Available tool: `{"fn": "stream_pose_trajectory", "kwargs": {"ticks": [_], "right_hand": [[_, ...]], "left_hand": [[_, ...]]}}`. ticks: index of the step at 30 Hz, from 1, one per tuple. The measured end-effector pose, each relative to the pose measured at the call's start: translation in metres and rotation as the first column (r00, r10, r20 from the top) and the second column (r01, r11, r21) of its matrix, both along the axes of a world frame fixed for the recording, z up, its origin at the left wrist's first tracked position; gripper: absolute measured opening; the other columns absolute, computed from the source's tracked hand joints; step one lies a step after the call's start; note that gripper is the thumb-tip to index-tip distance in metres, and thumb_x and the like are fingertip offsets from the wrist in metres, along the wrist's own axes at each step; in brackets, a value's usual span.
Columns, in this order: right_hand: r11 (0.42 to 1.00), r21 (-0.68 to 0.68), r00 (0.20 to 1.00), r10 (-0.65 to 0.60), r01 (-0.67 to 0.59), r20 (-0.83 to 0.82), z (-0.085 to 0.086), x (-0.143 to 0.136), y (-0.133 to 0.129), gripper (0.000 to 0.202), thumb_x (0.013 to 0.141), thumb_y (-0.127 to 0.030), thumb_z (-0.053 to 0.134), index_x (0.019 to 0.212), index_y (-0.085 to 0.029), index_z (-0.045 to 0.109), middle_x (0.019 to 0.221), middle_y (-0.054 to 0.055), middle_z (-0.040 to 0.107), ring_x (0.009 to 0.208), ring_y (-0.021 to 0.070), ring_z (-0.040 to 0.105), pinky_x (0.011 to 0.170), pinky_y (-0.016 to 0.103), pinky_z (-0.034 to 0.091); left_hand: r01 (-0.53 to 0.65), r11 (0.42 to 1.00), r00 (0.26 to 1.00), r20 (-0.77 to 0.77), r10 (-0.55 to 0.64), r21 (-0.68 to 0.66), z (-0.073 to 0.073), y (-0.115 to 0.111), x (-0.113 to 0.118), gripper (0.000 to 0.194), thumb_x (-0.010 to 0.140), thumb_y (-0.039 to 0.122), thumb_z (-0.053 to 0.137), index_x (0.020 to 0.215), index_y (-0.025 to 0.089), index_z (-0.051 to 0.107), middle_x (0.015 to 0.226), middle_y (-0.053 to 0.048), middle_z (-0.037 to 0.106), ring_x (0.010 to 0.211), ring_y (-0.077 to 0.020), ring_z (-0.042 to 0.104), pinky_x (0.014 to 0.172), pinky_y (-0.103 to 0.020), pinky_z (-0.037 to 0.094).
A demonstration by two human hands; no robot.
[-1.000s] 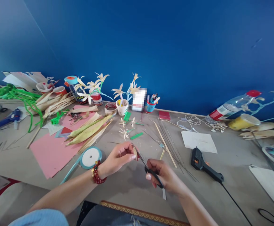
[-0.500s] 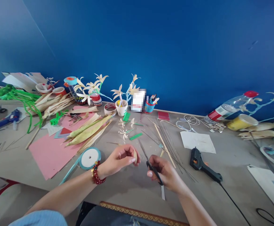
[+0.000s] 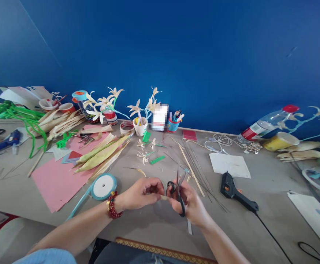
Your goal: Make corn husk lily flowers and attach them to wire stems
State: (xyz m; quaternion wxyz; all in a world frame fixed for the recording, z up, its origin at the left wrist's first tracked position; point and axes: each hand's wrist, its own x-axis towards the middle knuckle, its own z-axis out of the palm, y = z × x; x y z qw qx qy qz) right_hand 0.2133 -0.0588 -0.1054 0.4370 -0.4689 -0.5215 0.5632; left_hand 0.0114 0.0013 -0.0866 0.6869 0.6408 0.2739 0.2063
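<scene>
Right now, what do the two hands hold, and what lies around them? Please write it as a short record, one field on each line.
Left hand: pinches a thin pale strip
Strip's other end: reaches the right fingers
Right hand: holds scissors, blades parted, pointing away from the person
Left wrist: red beaded bracelet
Beyond the hands: small pale flowers, green piece
Left side: ribbon roll, pink paper
Right side: black glue gun, white paper

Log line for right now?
left hand: pinching pale strip | right hand: holding scissors, thumb at strip's other end | scissors: blades apart
</scene>
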Motion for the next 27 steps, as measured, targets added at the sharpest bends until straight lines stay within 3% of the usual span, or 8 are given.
{"fn": "stream_pose_trajectory", "kwargs": {"ticks": [5, 8, 15, 18, 22, 27], "right_hand": [[0.999, -0.015, 0.998, -0.043, 0.043, -0.056, 0.002, -0.006, 0.000, 0.034, 0.072, -0.040, 0.077, 0.085, -0.021, 0.053, 0.075, 0.000, 0.057, 0.061, 0.0118, 0.051, 0.057, 0.023, 0.043], [0.992, -0.016, 0.987, -0.127, 0.126, -0.098, 0.003, -0.010, -0.001, 0.035, 0.072, -0.039, 0.078, 0.088, -0.022, 0.052, 0.076, 0.000, 0.059, 0.062, 0.0124, 0.054, 0.057, 0.023, 0.045], [0.982, 0.002, 0.976, -0.187, 0.189, -0.109, -0.008, -0.011, -0.003, 0.034, 0.074, -0.038, 0.077, 0.091, -0.022, 0.051, 0.081, 0.001, 0.060, 0.065, 0.0128, 0.055, 0.057, 0.023, 0.045], [0.991, -0.021, 0.989, -0.130, 0.129, -0.065, -0.002, -0.009, -0.001, 0.035, 0.075, -0.042, 0.075, 0.089, -0.021, 0.052, 0.081, 0.001, 0.060, 0.066, 0.0130, 0.055, 0.058, 0.023, 0.045], [0.991, -0.122, 0.998, 0.051, -0.054, -0.028, 0.008, -0.006, 0.003, 0.041, 0.075, -0.053, 0.072, 0.079, -0.020, 0.047, 0.072, -0.002, 0.054, 0.063, 0.0119, 0.053, 0.058, 0.022, 0.042], [0.970, -0.140, 0.980, 0.198, -0.198, -0.015, 0.004, -0.010, 0.001, 0.051, 0.073, -0.066, 0.067, 0.076, -0.020, 0.042, 0.066, -0.004, 0.046, 0.058, 0.0112, 0.049, 0.054, 0.023, 0.038]], "left_hand": [[-0.167, 0.959, 0.951, 0.220, 0.218, -0.230, -0.005, -0.005, 0.007, 0.017, 0.081, 0.025, 0.067, 0.092, 0.016, 0.059, 0.080, -0.001, 0.055, 0.067, -0.0102, 0.049, 0.064, -0.023, 0.042], [-0.156, 0.922, 0.917, 0.295, 0.269, -0.355, -0.009, -0.012, 0.014, 0.019, 0.079, 0.025, 0.072, 0.089, 0.015, 0.060, 0.084, -0.003, 0.058, 0.071, -0.0113, 0.053, 0.068, -0.025, 0.044], [-0.195, 0.906, 0.886, 0.330, 0.327, -0.376, -0.013, -0.021, 0.019, 0.015, 0.081, 0.024, 0.070, 0.077, 0.015, 0.060, 0.076, 0.000, 0.055, 0.066, -0.0090, 0.051, 0.068, -0.024, 0.041], [-0.227, 0.912, 0.886, 0.317, 0.340, -0.342, -0.011, -0.018, 0.015, 0.014, 0.082, 0.024, 0.069, 0.077, 0.015, 0.059, 0.075, 0.000, 0.053, 0.067, -0.0094, 0.050, 0.067, -0.023, 0.040], [-0.307, 0.902, 0.856, 0.327, 0.401, -0.304, -0.005, -0.010, 0.008, 0.012, 0.084, 0.023, 0.065, 0.079, 0.016, 0.057, 0.075, 0.000, 0.053, 0.070, -0.0105, 0.052, 0.070, -0.024, 0.040], [-0.383, 0.874, 0.811, 0.343, 0.473, -0.299, -0.003, -0.006, 0.003, 0.011, 0.084, 0.021, 0.065, 0.079, 0.016, 0.056, 0.074, 0.000, 0.056, 0.069, -0.0110, 0.054, 0.067, -0.023, 0.040]]}}
